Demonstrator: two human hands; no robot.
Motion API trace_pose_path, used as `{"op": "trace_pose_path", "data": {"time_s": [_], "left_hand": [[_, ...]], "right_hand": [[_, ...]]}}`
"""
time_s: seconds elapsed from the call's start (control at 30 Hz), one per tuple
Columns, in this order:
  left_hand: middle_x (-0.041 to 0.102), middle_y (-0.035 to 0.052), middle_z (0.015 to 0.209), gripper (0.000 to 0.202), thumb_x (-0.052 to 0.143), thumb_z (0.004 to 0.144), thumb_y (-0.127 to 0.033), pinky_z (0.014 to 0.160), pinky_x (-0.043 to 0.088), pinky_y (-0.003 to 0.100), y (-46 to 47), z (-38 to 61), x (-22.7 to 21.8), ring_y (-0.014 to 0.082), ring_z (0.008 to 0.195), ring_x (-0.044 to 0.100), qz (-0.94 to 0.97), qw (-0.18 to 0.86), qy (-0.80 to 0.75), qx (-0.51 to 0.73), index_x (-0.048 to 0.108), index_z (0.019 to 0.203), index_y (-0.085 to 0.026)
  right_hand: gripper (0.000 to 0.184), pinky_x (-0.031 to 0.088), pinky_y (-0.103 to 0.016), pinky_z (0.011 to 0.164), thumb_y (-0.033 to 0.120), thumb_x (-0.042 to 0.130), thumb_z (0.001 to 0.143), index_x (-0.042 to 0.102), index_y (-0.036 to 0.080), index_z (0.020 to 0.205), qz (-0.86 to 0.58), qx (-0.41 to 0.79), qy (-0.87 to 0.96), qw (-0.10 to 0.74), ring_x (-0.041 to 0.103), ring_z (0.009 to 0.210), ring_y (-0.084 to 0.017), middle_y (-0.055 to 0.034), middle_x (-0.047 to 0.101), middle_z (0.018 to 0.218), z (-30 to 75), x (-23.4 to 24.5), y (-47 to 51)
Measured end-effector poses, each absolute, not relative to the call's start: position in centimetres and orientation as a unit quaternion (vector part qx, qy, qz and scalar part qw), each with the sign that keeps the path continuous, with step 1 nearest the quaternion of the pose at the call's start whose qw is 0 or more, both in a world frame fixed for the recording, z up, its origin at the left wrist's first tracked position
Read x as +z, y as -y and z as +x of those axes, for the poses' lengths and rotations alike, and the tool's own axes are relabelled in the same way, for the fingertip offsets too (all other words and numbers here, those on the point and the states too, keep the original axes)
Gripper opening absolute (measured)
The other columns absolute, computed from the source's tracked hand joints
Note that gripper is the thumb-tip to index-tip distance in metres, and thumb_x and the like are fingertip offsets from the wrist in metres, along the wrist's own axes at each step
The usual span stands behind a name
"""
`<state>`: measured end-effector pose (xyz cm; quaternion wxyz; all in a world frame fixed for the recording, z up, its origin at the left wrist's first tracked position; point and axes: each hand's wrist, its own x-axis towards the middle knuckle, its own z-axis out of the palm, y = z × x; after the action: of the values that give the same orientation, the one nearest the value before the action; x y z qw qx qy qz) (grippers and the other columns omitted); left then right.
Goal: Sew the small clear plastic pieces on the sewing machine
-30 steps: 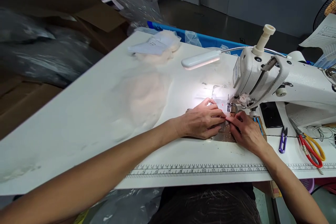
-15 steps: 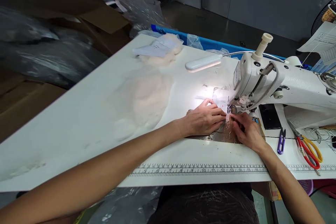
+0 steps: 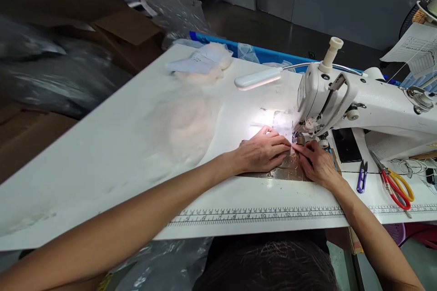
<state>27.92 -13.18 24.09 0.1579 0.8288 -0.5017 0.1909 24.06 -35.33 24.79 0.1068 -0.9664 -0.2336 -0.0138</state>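
A small pale pink fabric piece (image 3: 292, 149) lies under the needle area of the white sewing machine (image 3: 341, 95). My left hand (image 3: 264, 151) rests on the left side of the needle, its bent fingers together and their tips at the fabric's edge. From the right, my right hand (image 3: 317, 163) pinches the fabric with index finger and thumb; the exact grip is partly hidden. Beneath both hands is the shiny metal plate (image 3: 273, 173) of the machine bed. The lit white lamp (image 3: 258, 78) shines on the spot around the needle.
Purple thread snips (image 3: 362, 177), red and yellow-handled scissors (image 3: 398, 186) and a black phone (image 3: 346, 145) lie to the right. Sheer pale fabric (image 3: 186, 127) and a paper-topped pile (image 3: 201, 61) are on the left of the table. A printed ruler (image 3: 252, 214) runs along the front edge.
The view has shifted slightly, moving the scene left and up. My right hand's fingertips have come closer to my left fingertips at the fabric, which shows less between them.
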Motion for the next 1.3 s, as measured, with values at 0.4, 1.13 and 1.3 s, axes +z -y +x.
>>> {"op": "trace_pose_path", "data": {"time_s": [0.4, 1.13, 1.3], "left_hand": [[0.07, 0.0066, 0.104, 0.025, 0.041, 0.099, -0.023, 0.074, 0.043, 0.036, 13.2, 27.8, 23.7, 0.0158, 0.078, 0.06, 0.826, 0.16, 0.499, 0.207, 0.066, 0.098, -0.018], [0.068, -0.0003, 0.081, 0.028, 0.047, 0.098, -0.029, 0.067, 0.041, 0.032, 14.3, 28.2, 23.8, 0.0139, 0.074, 0.062, 0.856, 0.26, 0.413, 0.173, 0.063, 0.078, -0.018], [0.069, 0.0004, 0.086, 0.034, 0.04, 0.102, -0.029, 0.069, 0.041, 0.035, 14.3, 28.0, 23.5, 0.0129, 0.069, 0.057, 0.847, 0.161, 0.443, 0.246, 0.063, 0.08, -0.019]], "right_hand": [[0.037, 0.052, -0.03, 0.072, 0.027, 0.045, 0.098, 0.062, 0.028, 0.131, -0.969, -0.008, 0.222, 0.11, 0.063, 0.084, -0.02, -0.0096, 0.062, 0.106, 24.1, 24.9, 35.6], [0.034, 0.046, -0.025, 0.059, 0.028, 0.046, 0.093, 0.074, 0.019, 0.111, -0.928, -0.032, 0.161, 0.334, 0.053, 0.059, -0.013, -0.0045, 0.058, 0.081, 24.3, 24.9, 35.9], [0.036, 0.051, -0.028, 0.07, 0.026, 0.046, 0.095, 0.067, 0.029, 0.125, -0.95, 0.001, 0.194, 0.245, 0.06, 0.072, -0.016, -0.0084, 0.059, 0.105, 24.1, 24.9, 35.8]]}}
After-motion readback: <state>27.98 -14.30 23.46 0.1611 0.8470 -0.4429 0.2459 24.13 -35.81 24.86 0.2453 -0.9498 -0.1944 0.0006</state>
